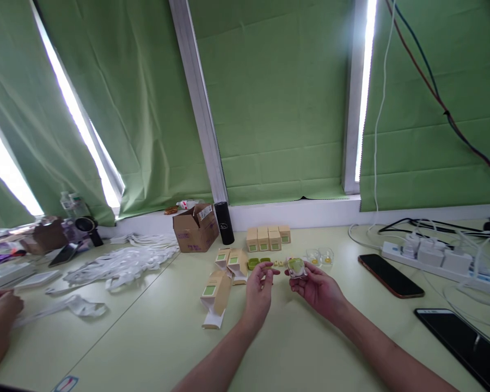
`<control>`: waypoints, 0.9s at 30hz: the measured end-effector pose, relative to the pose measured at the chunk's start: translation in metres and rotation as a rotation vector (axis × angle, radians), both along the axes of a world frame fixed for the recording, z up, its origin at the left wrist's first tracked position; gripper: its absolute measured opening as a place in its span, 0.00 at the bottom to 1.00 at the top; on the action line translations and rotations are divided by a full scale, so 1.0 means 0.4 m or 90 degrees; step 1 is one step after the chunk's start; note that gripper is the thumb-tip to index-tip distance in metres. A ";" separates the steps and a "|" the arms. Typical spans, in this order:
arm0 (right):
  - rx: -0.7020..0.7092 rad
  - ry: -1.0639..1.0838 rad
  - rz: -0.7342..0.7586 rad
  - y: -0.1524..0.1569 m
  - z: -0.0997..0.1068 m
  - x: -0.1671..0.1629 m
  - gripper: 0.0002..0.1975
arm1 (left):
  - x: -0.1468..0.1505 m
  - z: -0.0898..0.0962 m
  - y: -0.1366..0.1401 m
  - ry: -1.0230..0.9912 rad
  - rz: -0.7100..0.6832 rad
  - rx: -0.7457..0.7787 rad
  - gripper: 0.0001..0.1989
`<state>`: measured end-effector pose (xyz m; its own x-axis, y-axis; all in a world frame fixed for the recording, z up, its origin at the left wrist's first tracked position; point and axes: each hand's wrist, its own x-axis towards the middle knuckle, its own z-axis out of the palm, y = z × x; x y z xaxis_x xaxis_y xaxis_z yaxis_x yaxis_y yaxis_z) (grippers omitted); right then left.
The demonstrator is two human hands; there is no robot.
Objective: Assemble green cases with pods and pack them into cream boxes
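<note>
My right hand (320, 288) grips a small clear glass-like cup (296, 267) with something green showing at it, between thumb and fingers. To its left, my left hand (258, 288) is loosely curled with fingers apart, and nothing shows in it. Just behind the left hand lie small green pieces (253, 263) and tiny yellow pieces (278, 263). Two more clear cups (325, 256) with yellow bits inside stand beyond my right hand. Left of my left hand are opened tan cartons (216, 291) with green labels; their flaps hang out.
A row of closed tan boxes (263, 239) stands at the back, beside a black cylinder (224, 223) and a cardboard box (196, 228). Phones (391, 275) and a power strip (441, 261) with cables lie right. White straps (122, 267) and another person's hand (2, 313) are left.
</note>
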<state>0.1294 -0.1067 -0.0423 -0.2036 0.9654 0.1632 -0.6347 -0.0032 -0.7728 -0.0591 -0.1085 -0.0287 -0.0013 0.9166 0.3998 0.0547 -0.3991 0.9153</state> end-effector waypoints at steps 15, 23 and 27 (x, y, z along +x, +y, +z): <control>0.057 -0.133 -0.125 -0.020 0.021 -0.015 0.30 | 0.001 0.005 -0.004 0.061 -0.032 -0.021 0.27; 0.132 -0.278 -0.185 -0.018 -0.003 -0.024 0.30 | 0.008 -0.013 0.006 0.011 -0.108 -0.085 0.27; 0.117 -0.324 -0.269 -0.001 -0.009 -0.007 0.22 | 0.001 -0.012 -0.001 0.122 -0.024 -0.047 0.25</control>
<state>0.1267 -0.1072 -0.0460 0.0896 0.9447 0.3153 -0.1097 0.3240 -0.9397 -0.0588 -0.1087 -0.0333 0.1033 0.9414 0.3212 0.2165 -0.3365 0.9165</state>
